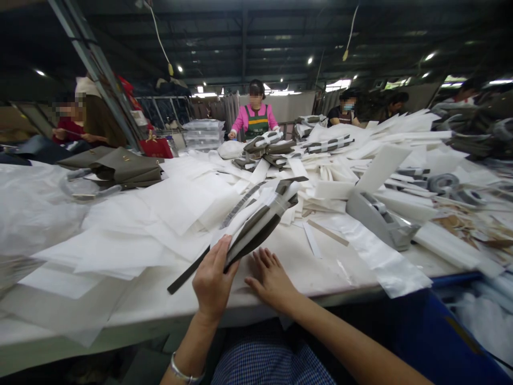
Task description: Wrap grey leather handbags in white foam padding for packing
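Observation:
My left hand (213, 280) is closed around the near end of a bundle of dark olive straps (258, 231), layered with white foam sheet and held tilted up above the table. Clear wrapping crosses the bundle near its far end. A dark strap end (188, 271) sticks out to the left past my fingers. Just right of the bundle, my right hand (272, 280) rests on the white tabletop (320, 278), fingers spread and holding nothing. Beyond it lie a white strip (311, 239) and a thin brown strip (328, 233).
A grey tape dispenser (374, 216) and a clear plastic bag (379, 256) lie to the right. White foam sheets (116, 246) cover the left, with olive bags (124, 166) behind. More wrapped bundles (266, 147) lie ahead, before a co-worker (256, 115). A blue bin (425, 326) stands at lower right.

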A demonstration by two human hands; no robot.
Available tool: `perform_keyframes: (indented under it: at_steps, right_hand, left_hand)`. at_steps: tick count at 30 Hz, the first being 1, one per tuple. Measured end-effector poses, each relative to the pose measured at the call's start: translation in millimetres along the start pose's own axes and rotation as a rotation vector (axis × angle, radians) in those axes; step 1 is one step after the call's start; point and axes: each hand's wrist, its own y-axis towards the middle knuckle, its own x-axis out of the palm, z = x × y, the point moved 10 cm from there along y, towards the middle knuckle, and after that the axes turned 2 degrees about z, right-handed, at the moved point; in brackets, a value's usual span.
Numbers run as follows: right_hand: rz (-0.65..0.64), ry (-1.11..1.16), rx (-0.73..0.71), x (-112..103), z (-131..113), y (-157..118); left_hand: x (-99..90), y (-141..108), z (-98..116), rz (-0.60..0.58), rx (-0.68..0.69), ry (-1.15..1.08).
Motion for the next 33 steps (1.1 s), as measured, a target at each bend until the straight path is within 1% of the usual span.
perform_keyframes:
  at_steps: [2,4,7,9,10,12,13,15,16,17,18,19,21,24,27,29,31,33]
  right_hand:
    - [0.017,0.118,-0.009,-2.5,-16.1,-4.4]
    - [0.01,0.223,-0.105,-14.3,-33.5,-17.6]
    - [-0.023,0.298,-0.342,-43.1,-56.7,-49.2]
    - [0.007,0.289,-0.472,-67.2,-64.0,-66.7]
    - [0.036,0.274,-0.513,-79.1,-64.7,-70.9]
    - [0.106,0.249,-0.539,-101.1,-61.1,-66.6]
    - [0.146,0.24,-0.518,-110.9,-56.5,-57.4]
    - [0.21,0.224,-0.41,-125.3,-41.8,-26.1]
    - [0.203,0.206,-0.323,-126.2,-32.0,-5.0]
    - [0.166,0.179,-0.224,-122.4,-21.1,17.9]
    - [0.097,0.146,-0.125,-113.5,-10.3,41.0]
    - [-0.002,0.107,-0.033,-99.9,0.2,62.6]
    - [-0.121,0.062,0.06,-76.0,12.5,99.8]
    - [-0.214,0.029,0.179,-39.3,26.9,140.1]
    - [-0.293,0.049,0.31,-4.6,38.9,159.9]
    - [-0.326,0.097,0.384,10.0,44.5,165.0]
    - [-0.346,0.18,0.437,16.4,48.0,165.0]
    - [-0.353,0.298,0.463,15.5,49.2,161.1]
  left_hand:
    - [-1.4,2.5,13.6,-0.004,0.071,0.0]
    - [-3.1,0.1,28.8,-0.02,0.154,0.009]
    - [-3.2,-14.8,51.5,-0.059,0.272,0.01]
    - [-1.0,-30.2,64.2,-0.086,0.323,0.0]
    - [0.4,-38.4,70.0,-0.096,0.345,-0.007]
    - [2.5,-53.3,79.2,-0.099,0.373,-0.019]
    - [2.9,-58.8,82.1,-0.093,0.377,-0.021]
    - [2.7,-65.1,84.2,-0.073,0.366,-0.017]
    - [2.6,-66.3,84.1,-0.066,0.359,-0.014]
    - [2.8,-66.9,83.9,-0.066,0.357,-0.013]
    - [3.1,-67.1,83.9,-0.069,0.36,-0.015]
    - [3.3,-67.2,83.9,-0.074,0.367,-0.02]
    - [3.4,-67.5,83.6,-0.08,0.378,-0.031]
    - [1.4,-67.9,81.9,-0.06,0.374,-0.038]
    - [0.1,-68.4,81.3,-0.043,0.37,-0.042]
    - [0.0,-68.0,81.0,-0.043,0.367,-0.048]
    - [0.1,-67.3,80.5,-0.044,0.364,-0.051]
    - [0.7,-66.6,79.6,-0.05,0.362,-0.051]
